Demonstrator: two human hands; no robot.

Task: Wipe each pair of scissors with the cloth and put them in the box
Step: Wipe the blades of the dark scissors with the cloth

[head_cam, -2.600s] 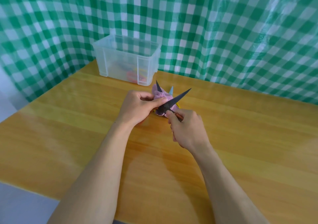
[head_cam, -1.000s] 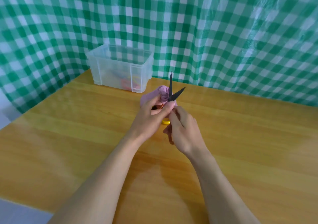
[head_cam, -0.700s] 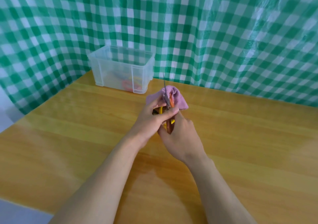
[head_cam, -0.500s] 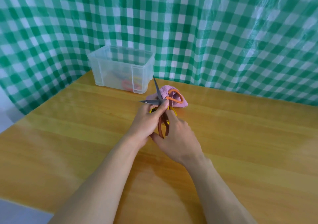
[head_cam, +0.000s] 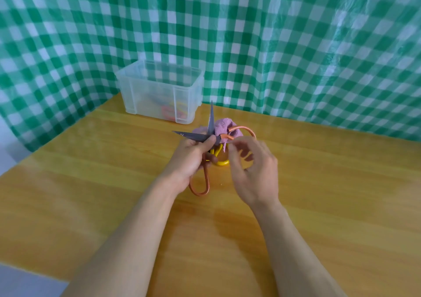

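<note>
My left hand pinches a pair of orange-handled scissors at the pivot. Their dark blades are spread, one pointing up and one pointing left. One handle loop hangs below my left hand, and the other arcs right over the purple cloth, which lies bunched on the table just behind. My right hand hovers blurred beside the upper loop, fingers loosely bent, with nothing seen in them. Yellow-handled scissors lie on the table under my hands, mostly hidden. The clear plastic box stands at the back left, with coloured scissors handles inside.
A wooden table fills the lower view; its left edge runs diagonally at the lower left. A green-and-white checked curtain hangs right behind the table and the box.
The cloth has been put down on the table behind the scissors. The scissors have passed from my right hand to my left, blades now turned left and up. My right hand has come off them.
</note>
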